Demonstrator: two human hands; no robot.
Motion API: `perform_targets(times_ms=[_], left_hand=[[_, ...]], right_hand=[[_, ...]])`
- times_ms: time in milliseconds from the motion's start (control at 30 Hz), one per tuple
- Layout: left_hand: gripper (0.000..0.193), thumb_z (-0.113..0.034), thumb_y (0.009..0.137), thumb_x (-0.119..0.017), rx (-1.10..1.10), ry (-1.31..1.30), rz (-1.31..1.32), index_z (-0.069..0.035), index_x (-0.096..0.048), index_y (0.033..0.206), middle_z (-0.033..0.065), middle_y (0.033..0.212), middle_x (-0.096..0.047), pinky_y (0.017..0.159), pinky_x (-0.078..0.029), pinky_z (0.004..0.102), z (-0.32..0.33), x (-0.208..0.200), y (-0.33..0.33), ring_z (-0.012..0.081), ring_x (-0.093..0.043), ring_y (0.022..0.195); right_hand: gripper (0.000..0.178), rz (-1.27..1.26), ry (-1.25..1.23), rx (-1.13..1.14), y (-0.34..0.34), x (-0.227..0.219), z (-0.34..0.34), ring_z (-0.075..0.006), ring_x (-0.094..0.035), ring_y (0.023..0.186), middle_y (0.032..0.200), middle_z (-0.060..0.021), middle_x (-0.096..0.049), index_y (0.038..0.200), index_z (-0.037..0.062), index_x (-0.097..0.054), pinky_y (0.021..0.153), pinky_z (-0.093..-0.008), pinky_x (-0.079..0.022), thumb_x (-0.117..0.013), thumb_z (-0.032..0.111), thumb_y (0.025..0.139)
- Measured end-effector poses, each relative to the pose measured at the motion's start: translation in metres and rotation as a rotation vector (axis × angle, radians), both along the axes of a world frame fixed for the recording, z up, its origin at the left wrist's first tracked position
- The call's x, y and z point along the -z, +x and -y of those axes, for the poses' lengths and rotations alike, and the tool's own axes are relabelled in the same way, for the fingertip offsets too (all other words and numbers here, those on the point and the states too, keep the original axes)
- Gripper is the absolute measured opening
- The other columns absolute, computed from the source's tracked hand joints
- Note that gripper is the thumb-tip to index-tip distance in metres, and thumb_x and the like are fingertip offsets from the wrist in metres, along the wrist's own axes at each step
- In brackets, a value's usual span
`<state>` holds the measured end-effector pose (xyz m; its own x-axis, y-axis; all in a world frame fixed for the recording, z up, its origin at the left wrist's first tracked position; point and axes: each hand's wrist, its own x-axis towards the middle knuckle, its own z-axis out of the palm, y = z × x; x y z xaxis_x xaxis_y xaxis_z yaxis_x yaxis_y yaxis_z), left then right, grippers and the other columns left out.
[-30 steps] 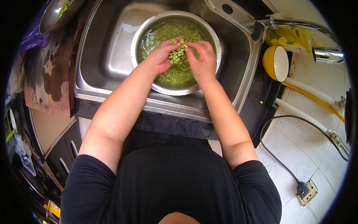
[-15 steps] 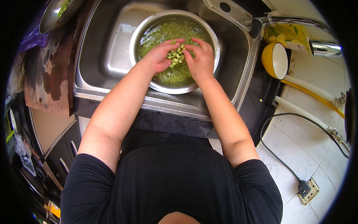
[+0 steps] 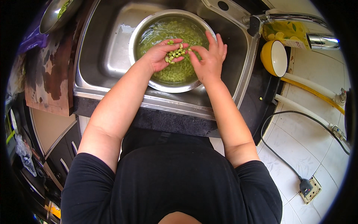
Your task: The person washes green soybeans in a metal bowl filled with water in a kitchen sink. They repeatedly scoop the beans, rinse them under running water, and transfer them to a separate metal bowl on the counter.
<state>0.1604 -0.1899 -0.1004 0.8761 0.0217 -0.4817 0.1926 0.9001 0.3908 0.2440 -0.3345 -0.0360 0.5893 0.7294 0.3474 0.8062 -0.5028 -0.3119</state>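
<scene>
My left hand [image 3: 161, 56] is cupped over a metal basin, holding a small heap of shelled green beans [image 3: 172, 58] in its palm and fingers. Just to the right, my right hand [image 3: 209, 59] pinches a single green bean [image 3: 189, 49] between thumb and forefinger, its other fingers raised and spread. Below both hands, the round steel basin [image 3: 138, 30] stands in the sink, full of water with many more green beans [image 3: 173, 76] lying under the surface. My hands hide part of the water.
The steel sink [image 3: 115, 48] surrounds the basin, with a chrome faucet [image 3: 294, 18] at the upper right. A yellow bowl [image 3: 274, 58] tilts beside the sink. At left are a stained wooden board [image 3: 48, 74] and a metal bowl [image 3: 56, 18] with green pieces. One stray bean [image 3: 260, 98] lies on the dark counter.
My right hand has drawn slightly right, away from the heap, with a bean between its fingertips and its other fingers lifted. My left hand has stayed nearly in place.
</scene>
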Motion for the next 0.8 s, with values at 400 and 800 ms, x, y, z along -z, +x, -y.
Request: perform_targets(times_ms=[400,800], left_hand=[[0.02,-0.012,0.083,-0.055,0.049,0.082,-0.107,-0.008,-0.051,0.103,0.0062,0.096,-0.057,0.072,-0.051,0.0324,0.002,-0.005,-0.004,0.0163,-0.058,0.086],[0.027,-0.014,0.087,-0.047,0.234,0.085,-0.044,-0.002,-0.048,0.112,0.0114,0.106,-0.056,0.079,-0.049,0.034,0.012,-0.01,0.0,0.0201,-0.056,0.097]], right_hand=[[0.013,-0.152,0.027,-0.139,0.0,0.021,-0.017,-0.0218,-0.054,0.09,0.086,0.0003,-0.062,0.083,0.0191,-0.066,0.093,-0.0465,-0.029,-0.062,0.019,0.072],[0.011,-0.056,0.22,-0.151,0.004,0.023,0.022,-0.0223,-0.054,0.071,0.07,-0.0024,-0.058,0.074,0.0112,-0.06,0.07,-0.0345,-0.042,-0.061,0.009,0.063]])
